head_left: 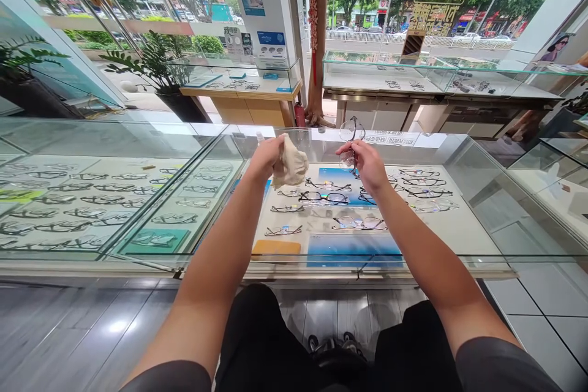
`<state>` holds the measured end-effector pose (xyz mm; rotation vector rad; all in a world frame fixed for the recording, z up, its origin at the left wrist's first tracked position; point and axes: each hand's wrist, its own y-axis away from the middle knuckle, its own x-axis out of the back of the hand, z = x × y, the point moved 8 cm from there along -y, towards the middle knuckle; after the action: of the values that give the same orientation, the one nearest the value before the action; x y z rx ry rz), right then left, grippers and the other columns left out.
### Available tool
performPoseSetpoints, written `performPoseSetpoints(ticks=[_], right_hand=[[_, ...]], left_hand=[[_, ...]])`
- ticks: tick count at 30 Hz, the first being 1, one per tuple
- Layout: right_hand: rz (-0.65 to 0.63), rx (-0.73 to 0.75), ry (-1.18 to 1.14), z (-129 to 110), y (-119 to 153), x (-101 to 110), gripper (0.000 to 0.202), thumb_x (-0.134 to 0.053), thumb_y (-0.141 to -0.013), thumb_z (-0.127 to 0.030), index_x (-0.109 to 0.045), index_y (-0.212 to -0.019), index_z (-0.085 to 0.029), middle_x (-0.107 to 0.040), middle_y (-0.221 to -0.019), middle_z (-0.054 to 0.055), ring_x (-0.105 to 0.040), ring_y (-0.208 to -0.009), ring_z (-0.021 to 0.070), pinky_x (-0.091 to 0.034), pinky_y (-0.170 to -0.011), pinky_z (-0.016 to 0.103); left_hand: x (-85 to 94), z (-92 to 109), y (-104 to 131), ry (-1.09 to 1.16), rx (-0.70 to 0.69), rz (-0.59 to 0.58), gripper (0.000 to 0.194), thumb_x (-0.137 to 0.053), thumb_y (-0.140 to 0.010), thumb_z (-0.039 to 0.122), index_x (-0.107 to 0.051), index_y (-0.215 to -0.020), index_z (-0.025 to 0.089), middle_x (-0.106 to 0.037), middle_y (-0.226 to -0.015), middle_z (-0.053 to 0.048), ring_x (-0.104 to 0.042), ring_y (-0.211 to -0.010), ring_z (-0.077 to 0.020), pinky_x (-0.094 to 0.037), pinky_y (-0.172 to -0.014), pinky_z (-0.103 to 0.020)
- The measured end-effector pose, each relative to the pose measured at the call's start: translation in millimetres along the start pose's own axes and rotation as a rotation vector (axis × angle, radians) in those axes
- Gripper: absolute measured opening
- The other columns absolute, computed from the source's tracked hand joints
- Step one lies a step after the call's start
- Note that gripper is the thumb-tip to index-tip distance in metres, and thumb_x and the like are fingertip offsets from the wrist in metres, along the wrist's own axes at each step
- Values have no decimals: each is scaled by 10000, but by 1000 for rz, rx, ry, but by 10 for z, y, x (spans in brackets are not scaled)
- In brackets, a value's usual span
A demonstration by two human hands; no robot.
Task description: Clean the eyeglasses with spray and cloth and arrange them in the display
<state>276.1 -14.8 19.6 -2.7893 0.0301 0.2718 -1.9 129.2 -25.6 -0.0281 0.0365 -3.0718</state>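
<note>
Cream cloth [293, 162] fills left hand [270, 156]; right hand [370, 164] holds glasses [353, 129], long axis upright.

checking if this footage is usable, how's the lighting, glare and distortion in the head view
Head view: daylight through the windows, bright and mostly clear; a white glare spot on the floor tiles; pale reflections on the glass display counter; wide-angle stretch toward the edges, forearms elongated; eyeglasses in the right hand thin and hard to make out against the glass
</note>
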Motion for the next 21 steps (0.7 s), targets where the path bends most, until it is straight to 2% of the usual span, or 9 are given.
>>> performPoseSetpoints(ticks=[2, 3, 6, 8, 12, 16, 18, 21], right_hand=[[1, -1, -7, 1, 2, 0, 248, -657, -959, -462, -749, -869, -250, -813, -996, 55, -633, -886, 178, -460, -750, 318], [0, -2, -9, 2, 2, 1, 247, -656, -961, -461, -748, -869, -251, -813, -995, 55, -632, -893, 179, -458, -754, 318], [-1, -5, -2, 4, 0, 0, 252, -653, -966, -465, -743, -868, -251, -810, -1003, 59, -619, -887, 181, -454, -749, 321], [-5, -6, 2, 1, -1, -3, 256, -651, -965, -467, -744, -868, -249, -806, -1008, 62, -610, -877, 181, -452, -742, 323], [-13, -4, -5, -3, -1, -11, 256, -647, -962, -456, -748, -862, -243, -799, -999, 63, -594, -849, 177, -443, -731, 323], [-19, -7, 9, 13, -7, -14, 261, -646, -967, -471, -742, -867, -249, -798, -1006, 59, -599, -855, 180, -446, -732, 324], [-23, -7, 15, 24, -9, -17, 267, -638, -972, -474, -743, -873, -250, -799, -1014, 59, -603, -859, 178, -444, -728, 324], [-25, -7, 19, 27, -3, -27, 268, -623, -981, -467, -744, -881, -250, -802, -1025, 59, -612, -871, 178, -443, -731, 324]], left_hand=[[-44, 1, 34, 44, 49, -41, 247, -853, -796, 351, -685, -886, 195, -661, -796, -37, -629, -727, -212, -511, -704, -339], [-67, 5, 57, 65, 73, -70, 279, -852, -763, 287, -706, -982, 196, -684, -826, -39, -650, -727, -212, -522, -705, -342], [-136, 22, 129, 119, 111, -163, 743, -806, -637, 66, -660, -1342, 250, -731, -887, -25, -665, -702, -187, -527, -700, -325], [-144, 14, 153, 72, 108, -169, 894, -776, -619, 3, -606, -1456, 267, -740, -898, -23, -651, -694, -161, -524, -704, -304], [-87, -59, 139, -152, 108, -65, 771, -800, -695, 55, -634, -1434, 200, -727, -892, -56, -666, -738, -182, -569, -732, -330], [-4, -82, 129, -339, 131, -6, 760, -855, -718, 143, -625, -1442, 179, -730, -956, -106, -685, -807, -242, -587, -731, -381], [46, -59, 139, -448, 142, -2, 657, -899, -700, 199, -690, -1321, 154, -728, -938, -128, -690, -819, -270, -577, -718, -392], [74, -35, 165, -609, 166, -56, 307, -914, -685, 265, -759, -924, 152, -695, -754, -123, -687, -753, -300, -530, -686, -400]])
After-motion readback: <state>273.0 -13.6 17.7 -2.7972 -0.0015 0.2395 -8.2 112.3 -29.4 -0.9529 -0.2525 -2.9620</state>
